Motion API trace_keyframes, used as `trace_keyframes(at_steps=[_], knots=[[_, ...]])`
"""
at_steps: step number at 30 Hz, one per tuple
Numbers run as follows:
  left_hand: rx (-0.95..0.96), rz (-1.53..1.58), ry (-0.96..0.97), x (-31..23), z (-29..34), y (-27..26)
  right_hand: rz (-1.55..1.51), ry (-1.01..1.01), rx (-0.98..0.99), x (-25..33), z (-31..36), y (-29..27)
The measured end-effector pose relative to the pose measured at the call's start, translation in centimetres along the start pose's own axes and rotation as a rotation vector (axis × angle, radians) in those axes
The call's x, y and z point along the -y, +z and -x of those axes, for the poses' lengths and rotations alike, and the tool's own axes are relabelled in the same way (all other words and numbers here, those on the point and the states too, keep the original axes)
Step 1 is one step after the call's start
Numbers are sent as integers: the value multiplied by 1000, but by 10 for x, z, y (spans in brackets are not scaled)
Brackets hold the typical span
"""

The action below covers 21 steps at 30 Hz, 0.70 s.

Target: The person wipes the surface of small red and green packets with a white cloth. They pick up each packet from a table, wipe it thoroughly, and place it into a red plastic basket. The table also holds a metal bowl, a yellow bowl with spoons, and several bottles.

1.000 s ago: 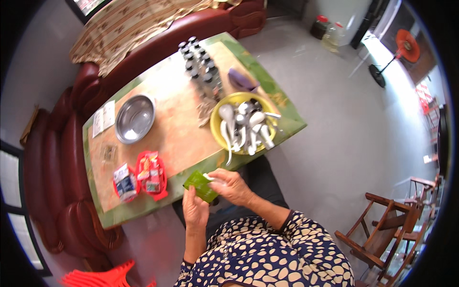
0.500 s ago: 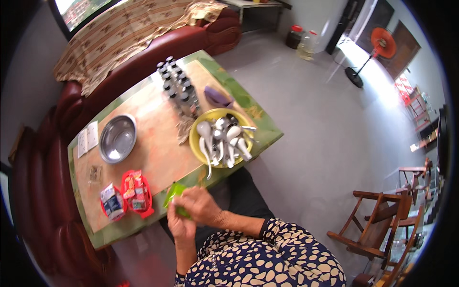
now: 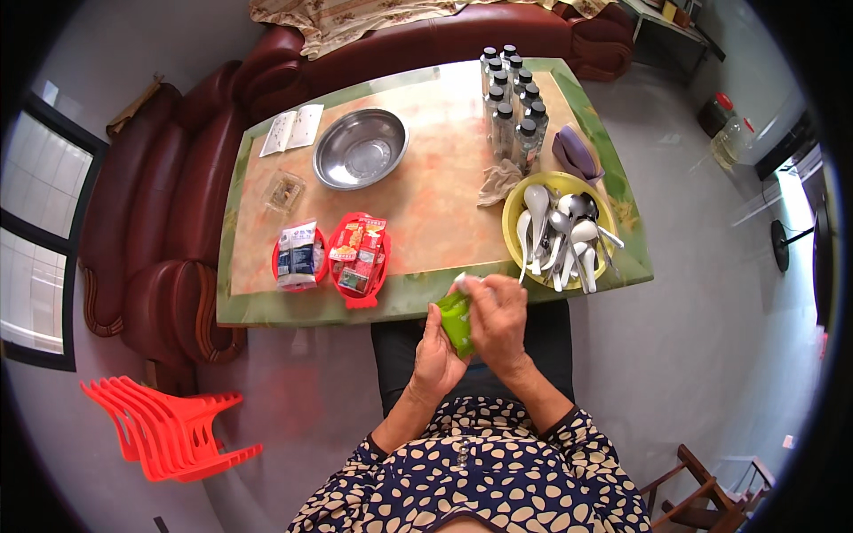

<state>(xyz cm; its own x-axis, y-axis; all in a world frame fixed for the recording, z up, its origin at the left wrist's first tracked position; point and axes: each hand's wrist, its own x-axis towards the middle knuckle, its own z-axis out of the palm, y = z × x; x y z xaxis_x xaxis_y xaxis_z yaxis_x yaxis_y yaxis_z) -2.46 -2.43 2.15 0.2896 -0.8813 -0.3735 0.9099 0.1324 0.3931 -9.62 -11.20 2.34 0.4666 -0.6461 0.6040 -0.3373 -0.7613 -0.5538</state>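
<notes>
Just off the table's front edge, I hold a small bright green soft packet [image 3: 456, 322] between both hands. My left hand [image 3: 434, 360] grips it from its left and lower side, with the thumb along its edge. Closed over the packet's right and upper part is my right hand [image 3: 500, 322]. At its fingertips shows a small white piece [image 3: 461, 281], perhaps a tissue or wipe; part of it is hidden by the fingers. Nearest to my right hand stands a yellow bowl [image 3: 509, 233] heaped with white and metal spoons [image 3: 557, 222].
The green-edged table [image 3: 418, 258] also bears a steel basin [image 3: 360, 149], two red baskets [image 3: 357, 258] of packets, a small clear box [image 3: 285, 191], an open booklet [image 3: 291, 130], several black-capped bottles [image 3: 503, 129], a crumpled cloth [image 3: 500, 182] and a purple pouch [image 3: 577, 154]. A red plastic chair [image 3: 173, 431] stands at left.
My view has swung left, so the table now lies straight ahead. The packet stays in both hands; a white piece now shows at its top by my right fingertips.
</notes>
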Motion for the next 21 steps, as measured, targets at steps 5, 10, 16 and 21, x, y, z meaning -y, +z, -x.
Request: trace_keyframes(at_steps=[5, 10, 16, 21], knots=[[57, -84, 73, 2, -5, 4, -42, -32, 32, 4, 1, 0], [155, -45, 81, -5, -8, -10, -191, -132, 71, 8, 3, 3], [77, 58, 76, -5, -8, -13, 0, -25, 105, -5, 4, -12], [93, 57, 45, -2, -11, -16, -95, -79, 189, -3, 21, -28]])
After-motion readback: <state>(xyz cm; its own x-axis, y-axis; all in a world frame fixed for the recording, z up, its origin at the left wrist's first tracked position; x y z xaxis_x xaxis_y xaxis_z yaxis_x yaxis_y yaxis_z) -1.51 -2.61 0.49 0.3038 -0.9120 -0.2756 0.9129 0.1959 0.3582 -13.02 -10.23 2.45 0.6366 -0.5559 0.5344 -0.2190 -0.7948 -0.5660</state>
